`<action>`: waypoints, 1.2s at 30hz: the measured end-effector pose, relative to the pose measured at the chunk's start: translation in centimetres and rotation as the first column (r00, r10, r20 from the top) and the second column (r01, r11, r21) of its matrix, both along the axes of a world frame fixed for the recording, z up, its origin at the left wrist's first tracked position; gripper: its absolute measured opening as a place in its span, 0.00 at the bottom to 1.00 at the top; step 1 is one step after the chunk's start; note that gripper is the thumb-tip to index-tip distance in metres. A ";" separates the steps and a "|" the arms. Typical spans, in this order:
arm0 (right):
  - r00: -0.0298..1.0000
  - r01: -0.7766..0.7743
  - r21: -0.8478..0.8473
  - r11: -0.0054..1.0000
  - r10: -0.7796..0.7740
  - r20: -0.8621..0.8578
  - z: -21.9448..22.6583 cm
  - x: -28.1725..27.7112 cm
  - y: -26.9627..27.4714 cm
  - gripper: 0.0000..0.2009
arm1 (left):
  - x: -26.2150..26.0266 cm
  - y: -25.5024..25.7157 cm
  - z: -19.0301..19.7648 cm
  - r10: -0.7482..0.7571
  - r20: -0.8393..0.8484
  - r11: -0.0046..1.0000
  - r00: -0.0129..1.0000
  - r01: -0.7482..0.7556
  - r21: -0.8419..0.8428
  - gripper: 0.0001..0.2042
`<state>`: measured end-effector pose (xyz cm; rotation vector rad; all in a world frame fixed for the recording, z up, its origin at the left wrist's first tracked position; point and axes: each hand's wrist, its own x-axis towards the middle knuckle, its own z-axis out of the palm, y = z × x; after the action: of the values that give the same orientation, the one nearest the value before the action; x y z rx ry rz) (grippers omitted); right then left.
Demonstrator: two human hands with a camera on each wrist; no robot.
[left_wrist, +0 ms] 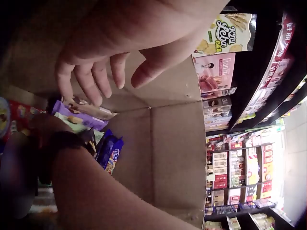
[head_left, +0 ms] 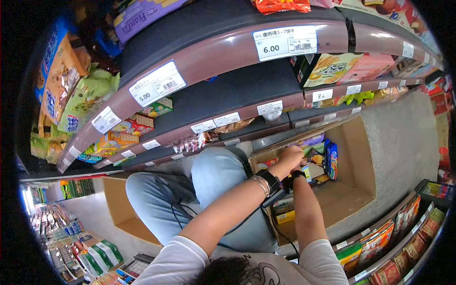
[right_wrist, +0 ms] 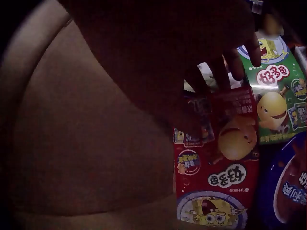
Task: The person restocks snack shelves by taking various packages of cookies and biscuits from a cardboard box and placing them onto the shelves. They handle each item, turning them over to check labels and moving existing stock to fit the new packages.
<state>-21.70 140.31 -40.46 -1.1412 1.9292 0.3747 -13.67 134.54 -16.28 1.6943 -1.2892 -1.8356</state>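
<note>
Inside the cardboard box [head_left: 354, 164], my left hand [head_left: 289, 159] hangs above the packed snacks. Its fingers point down, slightly bent and apart, holding nothing in the left wrist view. Below it, my right forearm [left_wrist: 96, 187] crosses under; in the head view the left hand partly hides the right hand. Dark in its own wrist view, my right hand [right_wrist: 192, 57] has its fingers spread over a red snack box [right_wrist: 213, 172], fingertips near its upper edge. A green snack box [right_wrist: 273, 96] lies beside it. Near the left fingers are a purple packet [left_wrist: 81, 117] and a blue packet [left_wrist: 109, 152].
Curved shelves [head_left: 213, 52] with price tags and snack packs run along the far side, overhanging the floor. A second cardboard carton [head_left: 123, 204] stands left of the person's knees [head_left: 218, 166]. More racks of packets [head_left: 389, 242] stand at the lower right. A cable hangs between the forearms.
</note>
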 end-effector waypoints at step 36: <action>0.254 0.737 -0.189 0.649 -0.006 0.967 50.8 8.2 6.3 0.26 | 18.0 6.7 21.5 0.422 -0.713 0.724 0.560 -0.682 -0.107 0.25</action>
<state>-13.49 146.62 10.31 -0.8077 1.1233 -1.1671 4.36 141.20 5.26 0.9346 -0.6116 -1.4315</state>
